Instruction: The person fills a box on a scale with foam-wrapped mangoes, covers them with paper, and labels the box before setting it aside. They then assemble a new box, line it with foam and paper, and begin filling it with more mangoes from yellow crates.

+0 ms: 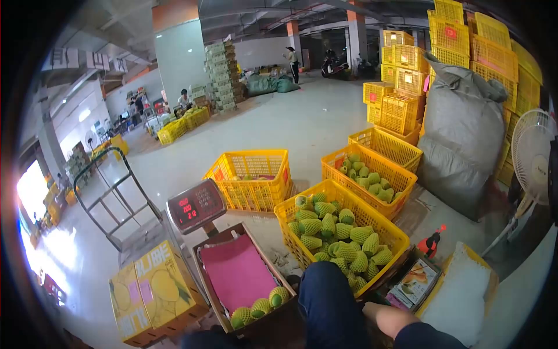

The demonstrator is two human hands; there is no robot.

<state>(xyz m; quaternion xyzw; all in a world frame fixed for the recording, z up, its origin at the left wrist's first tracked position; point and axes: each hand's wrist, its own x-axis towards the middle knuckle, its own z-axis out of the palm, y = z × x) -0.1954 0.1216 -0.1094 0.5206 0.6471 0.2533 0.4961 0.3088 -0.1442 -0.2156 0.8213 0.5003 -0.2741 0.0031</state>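
Observation:
My right forearm (pixel 388 317) reaches in from the bottom edge, and the hand is hidden behind my raised knee (pixel 328 296). Nearest to it is a yellow crate (pixel 378 225) heaped with green mangoes (pixel 343 232) in foam net sleeves. My left hand is out of view. In front of me an open carton (pixel 200 273) is lined with pink paper (pixel 238 273). Three netted mangoes (pixel 260 306) lie in a row along its near end. Behind the carton, a scale display (pixel 196 205) shows red digits.
Left stand a closed yellow carton (pixel 154 288) and a hand trolley (pixel 119 200). Beyond are another yellow crate (pixel 250 195) and a crate of mangoes (pixel 369 183). At right are a stack of printed cards (pixel 415 282), a grey sack (pixel 462 134), stacked crates and a fan (pixel 535 154).

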